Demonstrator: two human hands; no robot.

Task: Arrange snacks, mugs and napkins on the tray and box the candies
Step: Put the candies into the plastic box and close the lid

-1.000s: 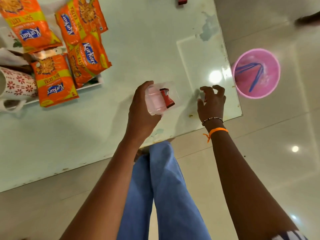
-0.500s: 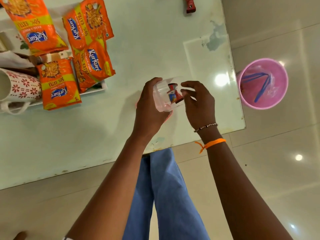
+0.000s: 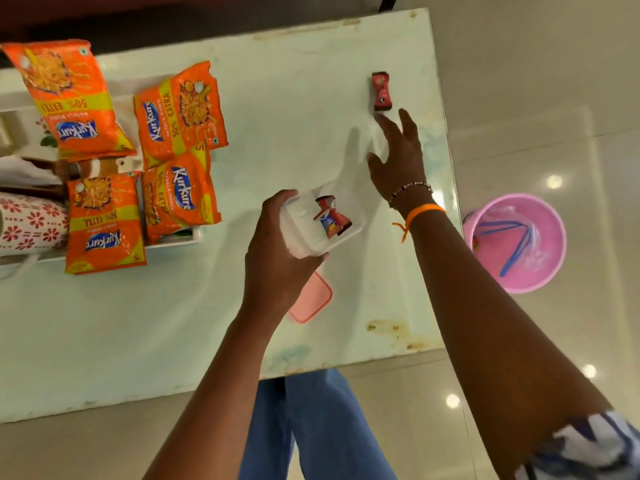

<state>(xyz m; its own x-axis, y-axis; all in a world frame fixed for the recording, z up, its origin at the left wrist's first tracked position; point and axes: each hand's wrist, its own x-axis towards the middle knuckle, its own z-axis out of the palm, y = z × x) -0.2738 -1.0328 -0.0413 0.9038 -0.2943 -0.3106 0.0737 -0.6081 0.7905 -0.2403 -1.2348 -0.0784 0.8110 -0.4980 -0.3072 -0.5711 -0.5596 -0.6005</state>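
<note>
My left hand (image 3: 277, 251) grips a small clear plastic box (image 3: 322, 223) above the table, with two red wrapped candies (image 3: 330, 220) inside it. My right hand (image 3: 398, 157) is open, fingers spread, stretched over the table just short of a red wrapped candy (image 3: 381, 91) that lies near the far right edge. A pink box lid (image 3: 311, 299) lies on the table under my left wrist. At the left, several orange Kurkure snack packets (image 3: 180, 133) rest on a white tray (image 3: 173, 242) beside a white mug with red flowers (image 3: 31, 223) and a napkin (image 3: 20, 173).
The pale green glass table (image 3: 173, 323) ends close to the right of my right hand. A pink bucket (image 3: 519, 240) with a blue handle stands on the shiny floor to the right. My blue-trousered legs (image 3: 318, 427) are below the near edge.
My right hand put a candy into the box, then left it and reached forward toward the candy at the far right. The view has tilted further over the table.
</note>
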